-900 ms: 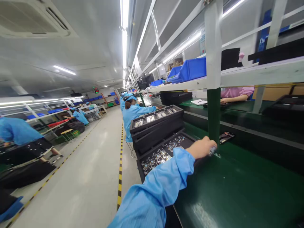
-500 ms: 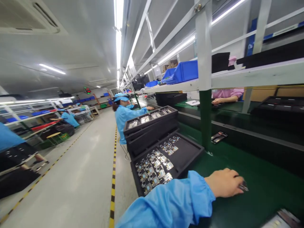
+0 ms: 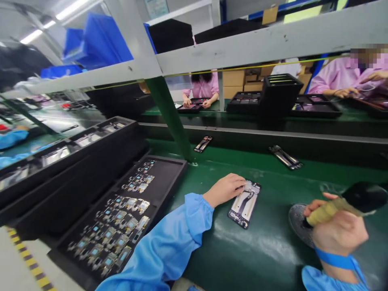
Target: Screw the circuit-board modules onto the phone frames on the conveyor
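A phone frame (image 3: 246, 210) with a silver middle and a black ribbon cable lies on the green bench. At its top end my left hand (image 3: 226, 189) is closed, fingertips on a small silvery circuit board (image 3: 247, 186), partly hidden by the fingers. On the right, my right hand (image 3: 339, 232) wraps round what looks like an electric screwdriver (image 3: 325, 212), with a yellow taped grip and a black rear end. Its front end points down into a round grey dish (image 3: 298, 224), whose contents I cannot make out. A blue band circles my right wrist.
On the left is a black tray (image 3: 169, 169) with rows of circuit boards, beside stacked black trays (image 3: 91, 169). Two more phone frames, one left (image 3: 203, 144) and one right (image 3: 285, 157), lie farther back. A green post (image 3: 172, 121) rises from the bench. Co-workers sit opposite.
My view has turned right and down. My left hand has brought the small board to the phone frame's top. My right hand, the screwdriver and the dish have come into view.
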Demonstrator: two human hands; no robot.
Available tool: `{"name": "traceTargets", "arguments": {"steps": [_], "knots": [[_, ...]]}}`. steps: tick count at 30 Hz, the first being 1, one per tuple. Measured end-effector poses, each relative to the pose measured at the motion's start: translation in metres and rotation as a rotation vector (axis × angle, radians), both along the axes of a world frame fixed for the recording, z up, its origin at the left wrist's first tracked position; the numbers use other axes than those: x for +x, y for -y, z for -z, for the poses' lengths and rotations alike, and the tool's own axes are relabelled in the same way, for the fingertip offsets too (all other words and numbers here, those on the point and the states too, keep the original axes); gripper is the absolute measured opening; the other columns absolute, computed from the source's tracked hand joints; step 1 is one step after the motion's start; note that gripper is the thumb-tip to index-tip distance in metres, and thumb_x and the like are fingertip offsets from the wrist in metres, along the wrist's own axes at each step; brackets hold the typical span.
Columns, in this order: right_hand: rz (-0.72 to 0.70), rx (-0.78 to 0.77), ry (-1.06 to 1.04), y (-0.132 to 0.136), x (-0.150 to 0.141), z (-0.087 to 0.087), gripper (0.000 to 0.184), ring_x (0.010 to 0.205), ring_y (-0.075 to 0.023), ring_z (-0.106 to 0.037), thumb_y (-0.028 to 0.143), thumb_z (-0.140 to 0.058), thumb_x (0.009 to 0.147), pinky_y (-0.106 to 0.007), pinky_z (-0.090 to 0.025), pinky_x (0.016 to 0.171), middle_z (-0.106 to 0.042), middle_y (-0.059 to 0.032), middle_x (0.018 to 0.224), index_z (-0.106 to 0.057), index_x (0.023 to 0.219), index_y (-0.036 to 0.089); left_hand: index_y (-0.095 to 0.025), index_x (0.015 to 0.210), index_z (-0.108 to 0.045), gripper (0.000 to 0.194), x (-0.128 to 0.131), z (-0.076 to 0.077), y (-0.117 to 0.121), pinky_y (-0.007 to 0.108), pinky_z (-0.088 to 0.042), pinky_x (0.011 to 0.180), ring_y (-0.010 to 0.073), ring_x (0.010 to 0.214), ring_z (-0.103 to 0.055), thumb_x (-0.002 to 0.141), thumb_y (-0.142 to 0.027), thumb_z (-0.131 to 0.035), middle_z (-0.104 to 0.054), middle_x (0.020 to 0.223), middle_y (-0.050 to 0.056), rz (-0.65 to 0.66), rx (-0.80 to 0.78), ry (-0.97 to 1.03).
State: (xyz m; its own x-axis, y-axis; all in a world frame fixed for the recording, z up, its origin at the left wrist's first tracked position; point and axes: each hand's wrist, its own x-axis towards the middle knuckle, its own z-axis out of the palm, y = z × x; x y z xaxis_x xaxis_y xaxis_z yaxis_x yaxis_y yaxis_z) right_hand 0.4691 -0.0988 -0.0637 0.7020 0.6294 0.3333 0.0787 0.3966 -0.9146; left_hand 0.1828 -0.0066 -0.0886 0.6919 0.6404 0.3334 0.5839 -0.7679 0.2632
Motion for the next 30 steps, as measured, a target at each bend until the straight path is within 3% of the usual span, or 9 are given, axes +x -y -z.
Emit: {"name": "traceTargets", "arguments": {"steps": [3,7,11,15,21,30], "knots": [[-0.018,0.029,0.048,0.000,-0.002,0.002,0.075,0.045,-0.0203,-0.056,0.091,-0.056,0.083,-0.034,-0.046,0.042,-0.058,-0.0009,0.059,-0.064,0.101,0.018,-0.019,0.131,-0.070,0.025,0.021,0.007,-0.011,0.037,-0.055,0.114,0.0230,0.133,-0.063,0.108,-0.023,-0.060,-0.071,0.138,0.008,0.054,0.104,-0.044],[-0.044,0.022,0.026,0.002,0.000,0.005,0.069,0.047,-0.0206,-0.057,0.085,-0.060,0.085,-0.034,-0.045,0.043,-0.060,-0.0011,0.061,-0.065,0.105,0.019,-0.018,0.134,-0.068,0.027,0.027,0.010,-0.019,0.037,-0.055,0.116,0.0219,0.137,-0.061,0.111,-0.022,-0.054,-0.070,0.139,0.009,0.108,0.175,-0.064],[-0.039,0.052,0.012,0.002,0.000,0.005,0.065,0.046,-0.0213,-0.056,0.082,-0.061,0.086,-0.035,-0.045,0.042,-0.059,-0.0020,0.060,-0.067,0.103,0.020,-0.017,0.134,-0.069,0.031,0.022,0.007,-0.013,0.035,-0.053,0.118,0.0204,0.137,-0.062,0.114,-0.032,-0.050,-0.071,0.141,0.008,0.136,0.112,-0.056],[-0.026,0.073,0.014,0.000,-0.002,0.004,0.063,0.044,-0.0219,-0.056,0.081,-0.061,0.087,-0.036,-0.044,0.040,-0.059,-0.0026,0.061,-0.068,0.102,0.020,-0.021,0.137,-0.068,0.032,0.018,0.004,-0.007,0.043,-0.044,0.128,0.0195,0.139,-0.062,0.115,-0.032,-0.048,-0.069,0.145,0.005,0.159,0.052,-0.073],[-0.018,0.045,0.017,0.001,-0.002,0.004,0.060,0.045,-0.0225,-0.055,0.079,-0.056,0.090,-0.037,-0.044,0.040,-0.059,-0.0024,0.062,-0.067,0.103,0.021,-0.023,0.140,-0.067,0.031,0.015,0.007,-0.010,0.037,-0.054,0.117,0.0202,0.140,-0.061,0.112,-0.029,-0.056,-0.060,0.156,0.006,0.118,-0.037,-0.093],[-0.020,0.065,0.023,0.002,-0.002,0.003,0.066,0.044,-0.0207,-0.056,0.081,-0.059,0.088,-0.035,-0.045,0.041,-0.060,-0.0016,0.062,-0.067,0.103,0.018,-0.025,0.141,-0.069,0.032,0.018,0.012,-0.011,0.039,-0.046,0.125,0.0206,0.147,-0.055,0.112,-0.031,-0.056,-0.059,0.158,0.005,0.082,-0.045,-0.077]]}}
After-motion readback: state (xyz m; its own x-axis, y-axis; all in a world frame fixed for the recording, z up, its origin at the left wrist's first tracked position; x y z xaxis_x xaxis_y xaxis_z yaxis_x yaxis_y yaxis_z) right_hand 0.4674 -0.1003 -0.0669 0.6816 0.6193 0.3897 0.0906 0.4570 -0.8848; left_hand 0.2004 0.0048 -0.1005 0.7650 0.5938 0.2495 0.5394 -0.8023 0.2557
